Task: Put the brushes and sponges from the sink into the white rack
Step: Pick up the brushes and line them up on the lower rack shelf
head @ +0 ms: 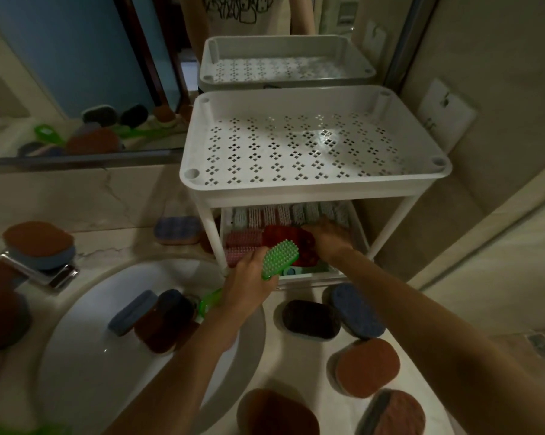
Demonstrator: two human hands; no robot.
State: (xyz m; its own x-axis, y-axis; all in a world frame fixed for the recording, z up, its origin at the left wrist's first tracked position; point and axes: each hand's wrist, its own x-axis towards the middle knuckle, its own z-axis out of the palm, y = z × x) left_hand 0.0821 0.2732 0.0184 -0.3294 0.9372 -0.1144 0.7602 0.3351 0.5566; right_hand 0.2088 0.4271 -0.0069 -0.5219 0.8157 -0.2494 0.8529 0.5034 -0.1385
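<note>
1. Left hand [249,279] grips the green brush [280,257] at the white rack [296,196]'s low shelf.
2. It looks light and stiff; hold its hard back.
3. Right hand [326,238] is inside the shelf; grip hidden.

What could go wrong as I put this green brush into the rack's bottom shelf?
1. The lower shelf already looks crowded with brushes, and your right hand is in there too, so the green brush in your left hand may knock the rows askew.
2. The top tray overhangs the opening; your knuckles or the brush might bump it.
</note>
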